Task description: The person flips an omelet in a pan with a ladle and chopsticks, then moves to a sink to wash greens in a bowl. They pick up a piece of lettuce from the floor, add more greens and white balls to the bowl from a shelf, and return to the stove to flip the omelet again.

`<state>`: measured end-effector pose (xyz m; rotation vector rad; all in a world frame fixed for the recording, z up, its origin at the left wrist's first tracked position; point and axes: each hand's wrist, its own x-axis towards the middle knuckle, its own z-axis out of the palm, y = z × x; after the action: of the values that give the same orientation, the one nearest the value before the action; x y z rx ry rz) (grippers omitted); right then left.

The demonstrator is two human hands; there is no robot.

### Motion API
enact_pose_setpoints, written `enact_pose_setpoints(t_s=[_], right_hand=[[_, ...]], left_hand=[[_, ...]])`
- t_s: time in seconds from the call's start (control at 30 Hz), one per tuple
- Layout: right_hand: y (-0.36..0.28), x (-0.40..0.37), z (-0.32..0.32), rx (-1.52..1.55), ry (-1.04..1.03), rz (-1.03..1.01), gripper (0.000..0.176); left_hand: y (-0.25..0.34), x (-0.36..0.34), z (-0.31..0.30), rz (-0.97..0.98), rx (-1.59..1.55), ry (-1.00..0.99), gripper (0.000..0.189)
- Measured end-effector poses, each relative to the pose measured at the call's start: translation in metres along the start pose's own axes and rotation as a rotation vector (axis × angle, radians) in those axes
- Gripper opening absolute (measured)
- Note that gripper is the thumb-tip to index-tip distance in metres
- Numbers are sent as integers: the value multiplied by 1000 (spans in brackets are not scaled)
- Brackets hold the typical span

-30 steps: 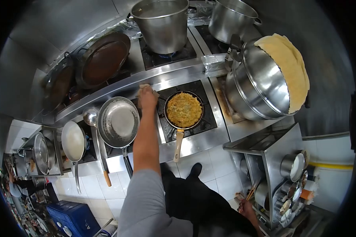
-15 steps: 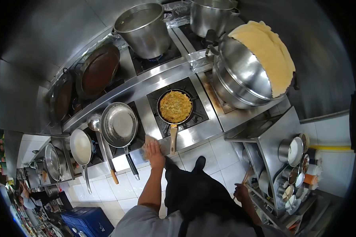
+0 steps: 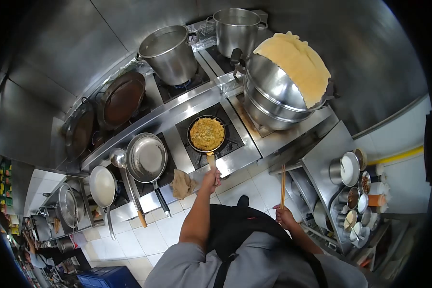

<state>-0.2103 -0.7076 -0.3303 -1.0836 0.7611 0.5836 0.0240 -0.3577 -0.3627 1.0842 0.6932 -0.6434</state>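
My left hand (image 3: 210,181) is wrapped round the light-coloured handle of a small frying pan (image 3: 211,156). The pan sits on a burner grate, and a round, golden omelette-like cake (image 3: 207,134) fills it. Out to the right, my right hand (image 3: 285,217) is closed on a pair of long wooden chopsticks (image 3: 283,185), which point up and away from me. A crumpled brown cloth (image 3: 183,184) lies on the stove's front edge, left of the pan handle.
Left of the pan stand a larger frying pan (image 3: 147,157), a ladle (image 3: 117,158) and a pale pan (image 3: 103,186). Behind are stock pots (image 3: 170,55) and a big steamer (image 3: 273,113) with a cloth-covered lid. Condiment containers (image 3: 350,168) stand on the right. Another person (image 3: 36,257) is far left.
My left hand has let go of the brown cloth and taken hold of the frying pan's handle. My right hand has raised the chopsticks forward. The camera view has shifted.
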Motion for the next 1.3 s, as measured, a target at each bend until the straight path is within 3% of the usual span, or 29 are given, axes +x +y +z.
enact_pose_setpoints(t_s=[0.13, 0.2, 0.27, 0.4, 0.5, 0.53, 0.6, 0.63, 0.73, 0.8, 0.87, 0.93, 1.0, 1.13, 1.23, 1.3], right_hand=[[0, -21, -11, 95, 81, -12, 15], [11, -32, -18, 105, 119, -1, 14], [22, -44, -22, 101, 173, 17, 14], [55, -45, -25, 27, 213, 43, 15], [85, -28, -33, -180, 293, 106, 17], [99, -20, -41, -196, 265, 101, 17], [114, -5, -49, -599, 119, -74, 19], [113, 2, -47, -605, 99, -82, 19], [117, 11, -38, -646, 81, 28, 22], [123, 23, -28, -354, 176, 110, 24], [122, 31, -17, -463, 126, 55, 26], [110, 31, 0, -298, 231, 181, 26], [106, 37, 4, -307, 168, 165, 26], [102, 47, 8, -218, 218, 206, 26], [98, 44, 11, -232, 235, 162, 26], [94, 46, 15, -247, 242, 161, 26]], left_hand=[[6, 11, -10, -5, 23, -128, 52], [55, 4, -74, 0, 317, -158, 52], [91, -28, -105, 35, 565, -22, 52], [85, -69, -92, 19, 275, -119, 51], [94, -125, -77, 69, 146, -11, 52], [102, -142, -83, 89, 135, 12, 52], [115, -167, -99, 157, 70, 57, 54], [124, -176, -113, 165, 55, 133, 54], [155, -193, -168, 346, 75, 233, 53], [191, -209, -197, 410, 138, 394, 56], [233, -220, -225, 524, 204, 552, 59], [280, -236, -253, 664, 345, 669, 62], [337, -264, -266, 894, 586, 885, 63], [445, -360, -262, 1178, 620, 956, 58], [482, -411, -260, 906, 480, 752, 52], [468, -406, -257, 835, 389, 708, 51]])
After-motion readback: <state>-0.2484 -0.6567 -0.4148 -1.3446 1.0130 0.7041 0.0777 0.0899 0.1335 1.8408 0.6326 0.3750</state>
